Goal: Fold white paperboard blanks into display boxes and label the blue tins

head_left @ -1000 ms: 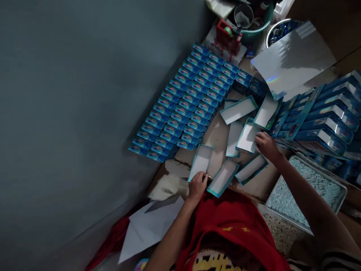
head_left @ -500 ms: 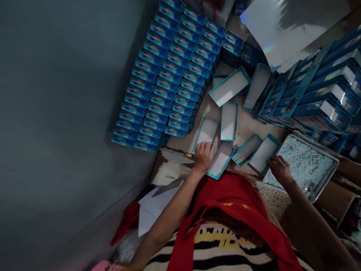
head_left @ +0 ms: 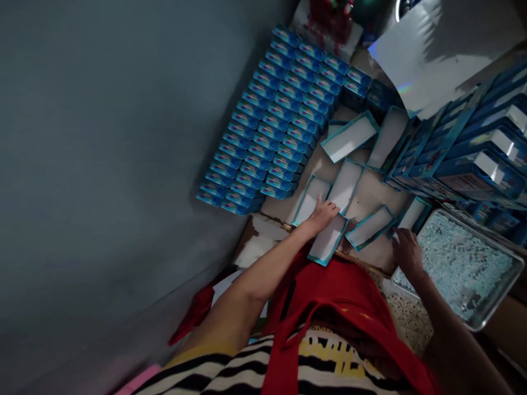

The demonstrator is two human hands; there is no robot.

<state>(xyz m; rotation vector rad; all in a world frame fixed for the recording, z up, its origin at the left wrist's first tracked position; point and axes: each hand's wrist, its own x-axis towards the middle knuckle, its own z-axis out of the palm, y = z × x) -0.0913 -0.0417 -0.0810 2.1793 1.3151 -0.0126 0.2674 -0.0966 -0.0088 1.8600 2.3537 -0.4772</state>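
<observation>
My left hand [head_left: 323, 216] is at the near end of a shallow open blue box [head_left: 346, 184] with a white inside, thumb and fingers closed around its edge. Under and beside that hand lie two more open boxes, one to the left [head_left: 312, 198] and one nearer my body [head_left: 328, 240]. My right hand [head_left: 407, 253], in shadow, has its curled fingers at the near end of another open box [head_left: 413, 213], which is tilted. Its fingertips are partly hidden. Between my hands lies a further open box [head_left: 370, 226].
A metal tray [head_left: 519, 263] of small pale blue pellets stands at the right. Rows of blue boxes [head_left: 263, 120] stand against the grey wall. Strapped blue boxes [head_left: 465, 148] are stacked at the right. More open boxes [head_left: 349, 136] and a white sheet [head_left: 444, 49] lie farther back.
My left hand has moved right, onto the middle open box, which has turned to a slant. The box at my right hand has tilted and shifted right. The view has also shifted.
</observation>
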